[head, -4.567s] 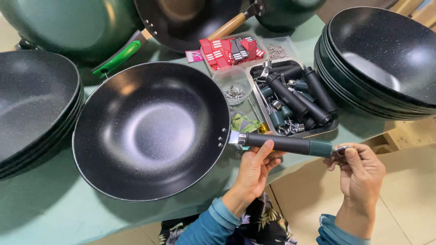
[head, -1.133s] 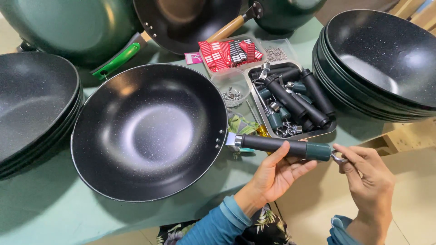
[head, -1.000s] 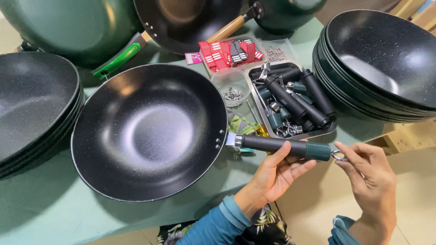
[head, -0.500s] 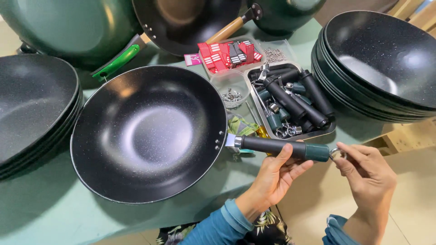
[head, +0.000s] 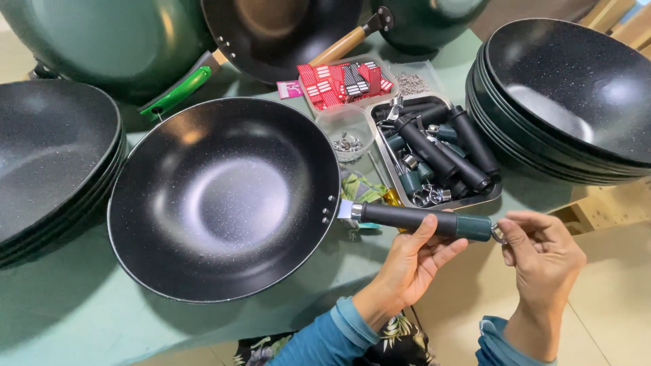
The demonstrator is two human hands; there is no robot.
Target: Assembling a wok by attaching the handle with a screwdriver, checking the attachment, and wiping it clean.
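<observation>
Both hands work at the handle of one pan: my left hand (head: 415,261) cups the long black handle with a dark green end cap (head: 424,219) from below, fingers partly curled and thumb raised against its near side, while my right hand (head: 540,252) pinches thumb and forefinger together on the small metal hanging ring (head: 498,234) at the handle's tip.

The pale green table top (head: 61,318) carries everything. The large black speckled non-stick wok (head: 224,198) sits in the middle of it, bowl up, its handle pointing right and reaching past the table edge. A stack of black woks on the left (head: 51,159) lies just beside it. A second stack of black woks (head: 566,95) stands at the far right. At the back rest an upturned dark green wok (head: 102,41) with a bright green handle (head: 176,91) and a dark pan with a wooden handle (head: 291,30).

Between the central wok and the right stack stands a shallow metal tray (head: 485,196) filled with loose black and green handles and metal rings. Behind it lies a clear tray of red and black tags (head: 342,83). A small clear cup of metal screws (head: 347,135) stands just left of the metal tray, near the wok rim.
</observation>
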